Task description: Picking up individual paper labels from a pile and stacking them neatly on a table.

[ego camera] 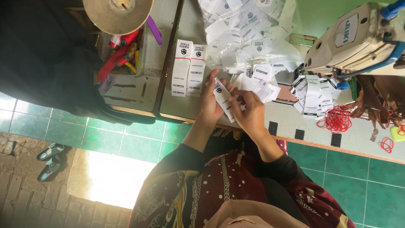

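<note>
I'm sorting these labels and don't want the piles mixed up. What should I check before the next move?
1. The left hand has a grip on the white label strip: ok.
2. The right hand pinches the same strip: ok.
3. Only one strip is held: cannot tell, the fingers cover it.
4. The two neat label stacks lie apart from the loose label pile: ok.
5. The red thread tangle is well away from both hands: ok.
</note>
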